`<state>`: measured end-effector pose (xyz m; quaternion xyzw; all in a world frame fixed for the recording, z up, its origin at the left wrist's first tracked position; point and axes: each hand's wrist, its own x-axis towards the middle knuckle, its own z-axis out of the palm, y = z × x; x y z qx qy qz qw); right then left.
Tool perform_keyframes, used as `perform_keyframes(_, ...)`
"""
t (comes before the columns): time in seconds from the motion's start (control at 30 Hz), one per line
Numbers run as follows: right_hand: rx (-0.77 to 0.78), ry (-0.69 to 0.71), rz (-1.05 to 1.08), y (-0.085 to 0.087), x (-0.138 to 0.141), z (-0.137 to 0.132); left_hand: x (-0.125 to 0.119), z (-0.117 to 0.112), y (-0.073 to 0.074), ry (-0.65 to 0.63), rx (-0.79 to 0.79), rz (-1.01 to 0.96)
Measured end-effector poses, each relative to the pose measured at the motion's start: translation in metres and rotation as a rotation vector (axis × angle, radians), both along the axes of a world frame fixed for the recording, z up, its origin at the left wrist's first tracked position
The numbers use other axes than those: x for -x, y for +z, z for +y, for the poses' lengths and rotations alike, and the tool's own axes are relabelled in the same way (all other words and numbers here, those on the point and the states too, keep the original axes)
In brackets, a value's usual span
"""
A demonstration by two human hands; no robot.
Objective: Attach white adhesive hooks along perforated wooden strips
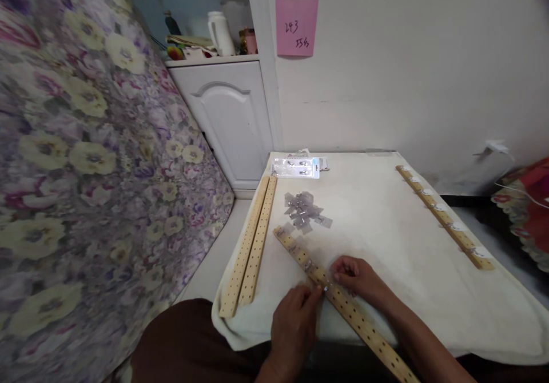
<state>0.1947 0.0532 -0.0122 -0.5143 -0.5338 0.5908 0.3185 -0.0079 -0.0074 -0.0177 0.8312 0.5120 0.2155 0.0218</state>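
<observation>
A wooden strip with rows of holes [355, 317] lies slantwise across the cloth, its near end running out of the bottom of the view. My left hand [295, 320] is closed at the strip's left edge, thumb and finger pressed by a small metal hook [325, 288]. On the other side, my right hand [360, 278] is curled in a pinch on a small clear plastic piece [336, 278], partly hidden by the fingers. More small hooks with clear backing [309, 264] sit along the strip's far half. Beyond its far end is a pile of clear plastic pieces with metal parts [302, 208].
Two perforated wooden strips [257, 246] lie side by side along the table's left edge. Another strip with clear pieces attached [454, 234] lies at the right. A clear package of metal hooks [295, 167] is at the back. Floral fabric [94, 160] hangs at the left.
</observation>
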Motion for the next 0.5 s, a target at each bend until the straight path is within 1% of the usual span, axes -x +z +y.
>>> perform_keyframes(0.27,0.012,-0.01,-0.001,0.0011,-0.0001,-0.0009,-0.0019,-0.0016,0.0039,0.026,0.097,0.049)
perform_keyframes(0.5,0.011,-0.003,-0.001,-0.0006,-0.0011,-0.0009,-0.0011,-0.0014,0.0009,0.028,0.131,0.051)
